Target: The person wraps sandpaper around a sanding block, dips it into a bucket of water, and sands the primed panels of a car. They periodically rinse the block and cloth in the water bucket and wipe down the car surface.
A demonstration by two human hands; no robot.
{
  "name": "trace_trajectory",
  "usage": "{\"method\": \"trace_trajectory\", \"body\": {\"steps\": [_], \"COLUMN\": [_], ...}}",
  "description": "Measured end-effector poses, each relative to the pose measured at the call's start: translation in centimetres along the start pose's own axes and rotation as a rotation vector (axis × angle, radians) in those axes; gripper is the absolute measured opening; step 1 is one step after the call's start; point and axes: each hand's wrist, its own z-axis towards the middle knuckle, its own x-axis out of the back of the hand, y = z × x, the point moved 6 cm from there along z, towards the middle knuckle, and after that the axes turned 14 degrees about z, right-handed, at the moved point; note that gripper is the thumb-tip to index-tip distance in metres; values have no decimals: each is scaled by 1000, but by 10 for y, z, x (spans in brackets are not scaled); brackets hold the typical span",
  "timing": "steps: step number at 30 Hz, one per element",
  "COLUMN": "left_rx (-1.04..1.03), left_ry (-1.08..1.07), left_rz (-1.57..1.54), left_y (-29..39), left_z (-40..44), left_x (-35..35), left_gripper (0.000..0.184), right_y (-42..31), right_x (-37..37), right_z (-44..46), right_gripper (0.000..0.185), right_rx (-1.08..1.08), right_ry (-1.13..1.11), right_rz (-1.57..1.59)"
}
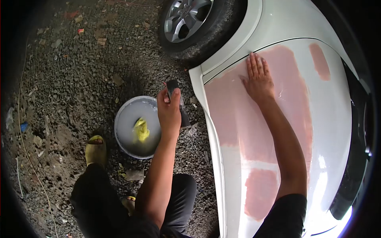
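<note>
My left hand (169,113) is closed around a long dark sanding block (172,85), held up beside the car and next to the bucket. With fingers stretched out, my right hand (260,81) lies flat on a large pinkish filler patch (222,107) on the white car panel (333,131). The fingertips reach close to the panel's seam near the wheel arch. Smaller pinkish patches (260,194) show elsewhere on the panel. Below my left forearm stands a round bucket (118,137) of cloudy water, with a yellow cloth (141,130) in it.
A car wheel (188,23) is at the top, beside the panel. Gravel ground (79,79) with scattered litter spreads on the left, crossed by a thin cable (29,160). My foot in a yellowish slipper (96,152) stands near the bucket.
</note>
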Motion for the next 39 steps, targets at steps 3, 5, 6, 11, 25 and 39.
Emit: {"method": "trace_trajectory", "body": {"steps": [3,5,6,11,25,39], "left_rx": [17,14,21,21,33,-82], "left_ry": [19,14,10,28,72,151], "left_rz": [12,8,13,31,105,62], "left_y": [6,5,5,6,22,70], "left_z": [4,8,8,4,16,58], "left_x": [0,0,-2,-8,7,88], "left_gripper": [54,56,57,62,54,40], "right_y": [1,0,-1,-14,-64,-432], "right_x": [-6,-11,-14,-34,-87,60], "right_z": [-28,-55,-69,-142,-326,-58], "right_gripper": [77,77,77,78,78,65], "right_rx": [7,18,25,25,55,-109], "right_ry": [-39,-72,-89,-187,-275,-195], "right_rz": [19,33,43,96,278,1655]}}
